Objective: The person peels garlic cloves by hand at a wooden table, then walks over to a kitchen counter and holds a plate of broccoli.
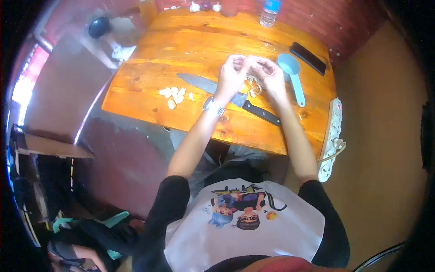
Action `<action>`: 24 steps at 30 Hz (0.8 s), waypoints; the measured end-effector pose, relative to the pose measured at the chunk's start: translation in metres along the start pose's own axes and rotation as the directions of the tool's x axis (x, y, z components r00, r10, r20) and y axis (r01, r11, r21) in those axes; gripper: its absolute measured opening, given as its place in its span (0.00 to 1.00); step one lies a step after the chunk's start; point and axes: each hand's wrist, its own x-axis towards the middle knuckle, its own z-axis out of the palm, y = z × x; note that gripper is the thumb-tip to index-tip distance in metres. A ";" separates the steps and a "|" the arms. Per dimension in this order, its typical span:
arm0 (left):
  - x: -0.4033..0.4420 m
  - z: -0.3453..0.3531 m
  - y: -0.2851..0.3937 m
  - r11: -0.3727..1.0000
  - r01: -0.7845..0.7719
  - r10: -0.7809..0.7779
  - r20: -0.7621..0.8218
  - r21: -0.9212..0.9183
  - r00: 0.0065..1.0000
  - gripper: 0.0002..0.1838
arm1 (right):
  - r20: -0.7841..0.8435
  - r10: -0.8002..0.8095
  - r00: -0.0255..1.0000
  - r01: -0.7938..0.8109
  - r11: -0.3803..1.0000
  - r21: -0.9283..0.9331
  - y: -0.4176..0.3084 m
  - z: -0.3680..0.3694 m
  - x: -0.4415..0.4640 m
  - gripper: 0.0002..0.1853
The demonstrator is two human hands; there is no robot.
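My left hand (233, 75) and my right hand (268, 75) meet above the table, fingertips pinched together. Whatever sits between them is too small and hidden to make out. Beneath the fingers lie pale garlic skins (253, 84), partly covered by my right hand. A kitchen knife (199, 83) with a black handle lies flat, its blade passing under my left wrist. Several peeled garlic cloves (174, 94) are grouped to the left of the knife. Just right of my right hand rests a light blue measuring scoop (290, 65), its handle toward me.
On the wooden table (149, 68), a black phone (308, 58) lies at the right and a water bottle (269, 16) stands at the back. Garlic bulbs (195, 7) and a purple onion (205, 6) are along the far edge. A white power strip (331, 136) runs beside the right edge.
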 end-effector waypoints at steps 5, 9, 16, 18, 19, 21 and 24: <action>0.002 -0.003 -0.014 0.989 0.050 -0.052 0.013 0.140 0.999 0.06 | -0.006 -0.011 1.000 0.011 0.999 -0.038 -0.008 0.009 -0.002 0.13; 0.001 -0.007 -0.005 0.961 -0.086 0.104 -0.053 0.262 0.993 0.02 | 0.016 0.051 0.999 -0.053 0.988 0.148 -0.005 0.009 -0.001 0.12; 0.005 -0.012 0.001 0.983 0.012 -0.028 0.080 0.185 0.996 0.08 | 0.049 0.095 0.994 -0.103 0.971 0.215 -0.002 -0.003 0.004 0.12; 0.006 -0.012 -0.005 0.996 0.081 -0.086 0.116 0.043 0.990 0.10 | 0.021 0.093 0.995 -0.095 0.988 0.119 -0.008 -0.002 0.002 0.12; 0.005 -0.013 -0.004 0.992 0.122 -0.119 0.142 -0.017 0.983 0.10 | -0.006 0.084 0.996 -0.084 0.996 0.031 -0.011 -0.002 0.001 0.12; 0.005 -0.015 0.000 0.970 0.204 -0.176 0.200 -0.128 0.964 0.11 | -0.040 0.046 0.998 -0.049 0.995 -0.083 -0.013 -0.001 0.001 0.12; 0.005 -0.015 -0.006 0.971 0.226 -0.201 0.250 -0.075 0.947 0.09 | -0.058 -0.021 0.998 0.013 0.990 -0.138 -0.012 -0.002 0.002 0.12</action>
